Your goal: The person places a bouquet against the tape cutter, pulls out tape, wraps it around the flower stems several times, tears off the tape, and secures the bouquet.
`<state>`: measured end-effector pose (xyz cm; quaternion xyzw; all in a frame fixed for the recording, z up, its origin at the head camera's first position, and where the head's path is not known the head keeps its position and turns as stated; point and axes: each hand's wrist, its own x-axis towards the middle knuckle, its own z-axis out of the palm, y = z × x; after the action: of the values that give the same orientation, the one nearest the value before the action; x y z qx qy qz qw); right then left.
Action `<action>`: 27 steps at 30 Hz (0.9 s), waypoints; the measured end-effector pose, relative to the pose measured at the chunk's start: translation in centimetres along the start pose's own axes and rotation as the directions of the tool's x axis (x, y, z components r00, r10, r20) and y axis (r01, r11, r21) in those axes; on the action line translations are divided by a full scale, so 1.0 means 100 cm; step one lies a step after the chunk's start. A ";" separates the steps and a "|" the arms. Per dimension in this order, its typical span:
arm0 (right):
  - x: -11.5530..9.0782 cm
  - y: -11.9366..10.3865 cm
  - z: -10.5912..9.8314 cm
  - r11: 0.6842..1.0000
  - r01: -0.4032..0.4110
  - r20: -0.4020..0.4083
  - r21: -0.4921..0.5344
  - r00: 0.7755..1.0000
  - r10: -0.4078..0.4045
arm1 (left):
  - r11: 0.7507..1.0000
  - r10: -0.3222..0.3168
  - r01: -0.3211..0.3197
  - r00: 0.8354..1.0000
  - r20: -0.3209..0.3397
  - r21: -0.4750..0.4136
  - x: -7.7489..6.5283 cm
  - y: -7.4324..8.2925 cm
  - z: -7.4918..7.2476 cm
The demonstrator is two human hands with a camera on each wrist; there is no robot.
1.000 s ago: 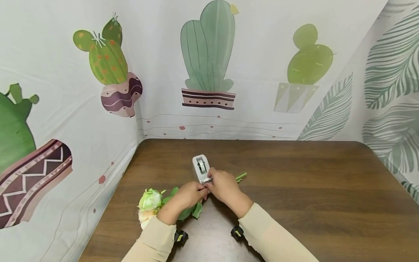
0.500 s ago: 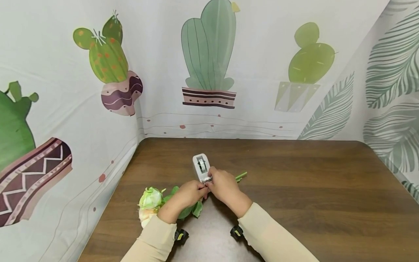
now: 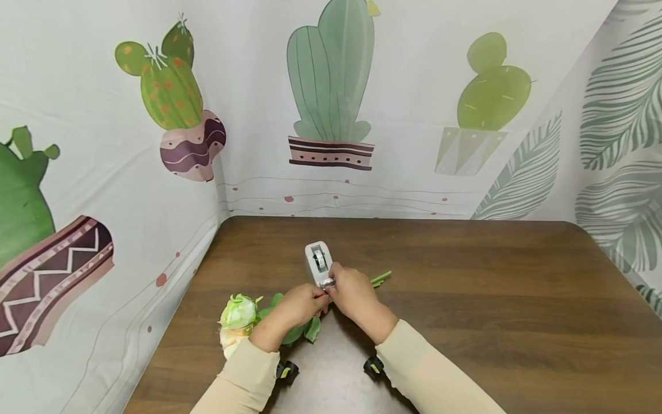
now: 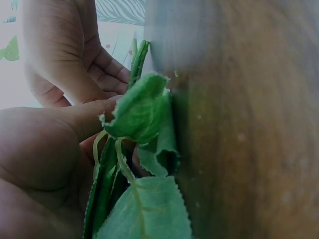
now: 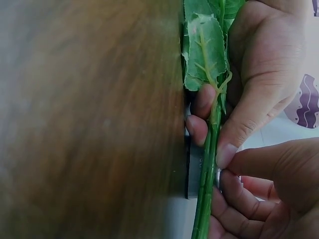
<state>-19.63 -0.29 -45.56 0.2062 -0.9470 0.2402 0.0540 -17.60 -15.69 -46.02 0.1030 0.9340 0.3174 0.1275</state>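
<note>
Two artificial roses, one greenish white and one pale peach, lie on their sides at the left of the table, with green leaves. My left hand grips their green stems, whose cut ends poke out beyond my right hand. A white tape dispenser with a roll of clear tape stands just behind the stems. My right hand curls its fingers round the dispenser's front end. Both thumb tips meet there; any strip of tape between them is too small to make out.
Dark brown wood table extends to the right and back. A white cloth with printed cacti hangs along the back and left edges. Black wrist cameras sit under both forearms.
Both hands, the flowers and the dispenser keep nearly the same place. Only the head view has tipped slightly, so the background sits a little higher.
</note>
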 end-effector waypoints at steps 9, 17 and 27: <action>0.000 -0.002 -0.001 1.000 -0.014 0.002 0.001 1.000 0.014 | 1.000 0.001 -0.001 1.000 -0.007 0.008 0.000 0.000 0.000; 0.000 0.000 0.000 1.000 0.006 0.005 0.017 1.000 -0.006 | 1.000 -0.018 0.018 1.000 0.018 0.007 0.000 -0.001 0.001; 0.000 0.005 -0.001 0.999 0.013 0.024 0.045 1.000 -0.014 | 1.000 -0.018 0.017 0.999 0.030 0.001 0.001 -0.003 0.001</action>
<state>-19.83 0.14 -45.74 0.2167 -0.9405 0.2586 0.0394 -17.72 -15.80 -46.32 0.0996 0.9330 0.3143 0.1441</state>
